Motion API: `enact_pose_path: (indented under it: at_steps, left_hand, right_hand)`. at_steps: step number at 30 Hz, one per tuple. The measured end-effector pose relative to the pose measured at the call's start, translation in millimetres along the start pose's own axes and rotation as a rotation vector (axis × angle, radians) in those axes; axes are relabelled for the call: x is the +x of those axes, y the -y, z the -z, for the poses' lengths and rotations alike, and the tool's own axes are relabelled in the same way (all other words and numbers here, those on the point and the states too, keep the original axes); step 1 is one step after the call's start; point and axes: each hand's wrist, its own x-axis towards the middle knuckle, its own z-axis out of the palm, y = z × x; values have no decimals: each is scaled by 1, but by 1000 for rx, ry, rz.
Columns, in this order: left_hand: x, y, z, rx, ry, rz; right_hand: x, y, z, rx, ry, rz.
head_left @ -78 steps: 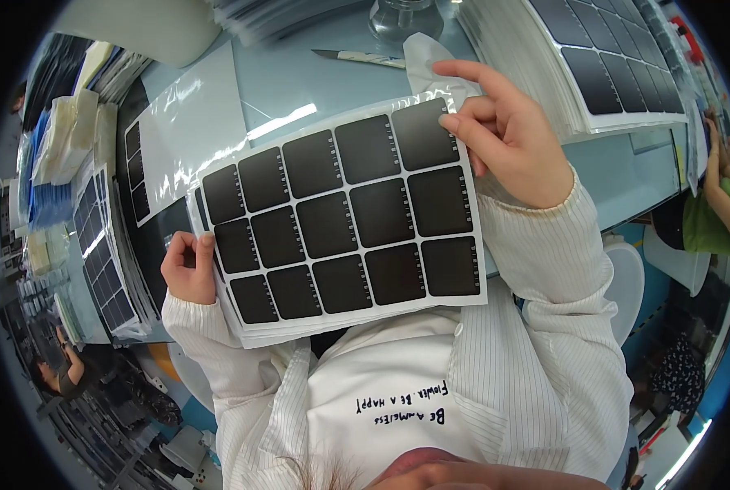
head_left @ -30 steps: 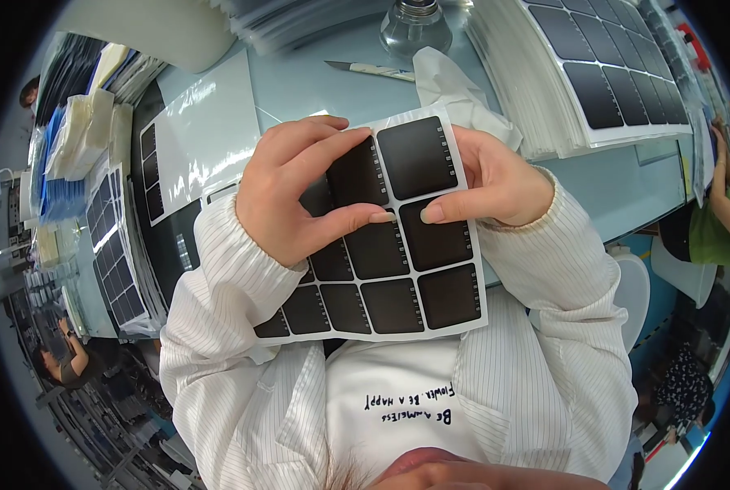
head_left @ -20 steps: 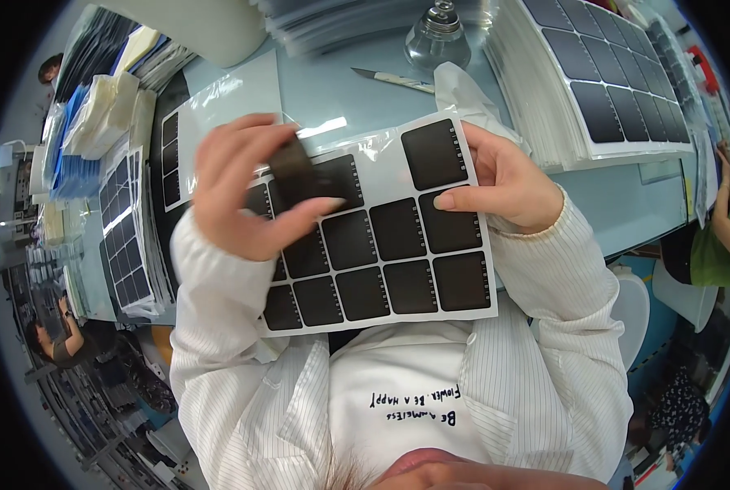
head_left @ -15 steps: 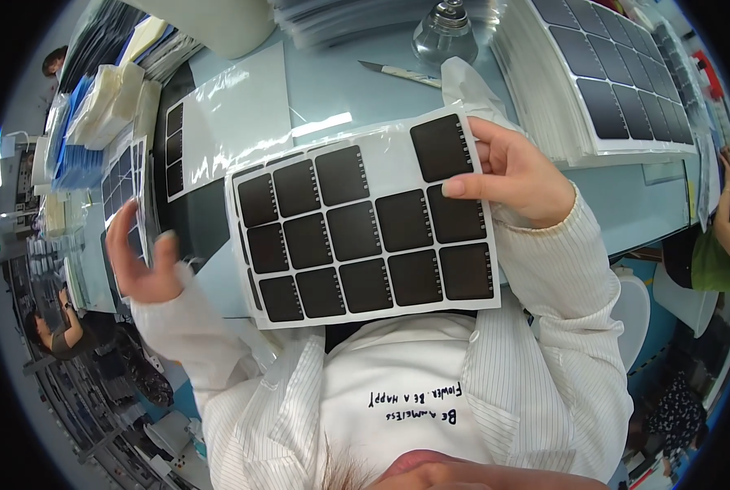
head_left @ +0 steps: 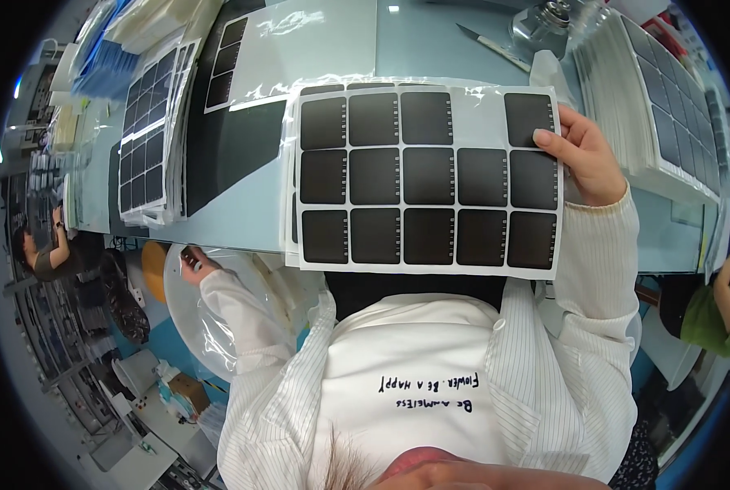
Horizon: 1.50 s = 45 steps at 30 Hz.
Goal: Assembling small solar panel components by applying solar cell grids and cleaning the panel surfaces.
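My right hand (head_left: 587, 157) grips the right edge of a white sheet of black squares (head_left: 428, 175), thumb on top and fingers underneath. The squares sit in rows, each with a notched strip down one side. In the top row one place is blank white. Clear film shows along the sheet's top and left edges, and more layers peek out behind it. Below the table edge, my left hand (head_left: 204, 268) is closed on a small dark piece (head_left: 190, 259) with pale marks, over a white round bin (head_left: 174, 302) lined with clear plastic.
Left on the table lies a stack of sheets with dark squares (head_left: 147, 122); beyond is a mostly blank glossy sheet (head_left: 308, 49). A craft knife (head_left: 495, 47) lies near a clear glass bottle (head_left: 549, 31). A tall sheet stack (head_left: 626, 106) stands right. Other people sit at both sides.
My left hand has dropped from beside the left stack to over the bin and now holds a small dark piece. The held sheet now appears farther right and more level; the view has shifted.
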Motion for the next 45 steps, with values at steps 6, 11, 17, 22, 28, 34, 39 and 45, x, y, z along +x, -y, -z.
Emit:
enact_pose_path:
  at_steps: [6, 11, 17, 22, 28, 34, 39, 45]
  left_hand:
    - [11, -2, -62, -595, -39, -58]
    - [34, -49, -53, -664, 234, -349]
    - [17, -130, -42, -724, 542, -693]
    - [-62, -201, 6, -729, 785, -944]
    - [-144, -276, 52, -685, 1039, -1188]
    - [-84, -326, 100, -436, 1077, -1143]
    - [-67, -361, 66, -252, 800, -599]
    - [-45, -333, 16, -438, 1308, -373]
  right_hand:
    - [3, -2, 4, -49, 8, 0]
    - [-2, -2, 10, -95, 25, 20]
    - [-3, 2, 4, -102, 6, 14]
    - [-11, 13, 10, -28, 85, -23]
    - [-17, 13, 9, -68, 94, -34]
    - [-13, 11, 1, -70, 128, -148]
    - [-19, 20, -10, -125, 136, -239]
    - [-27, 31, 1, -168, 223, -284]
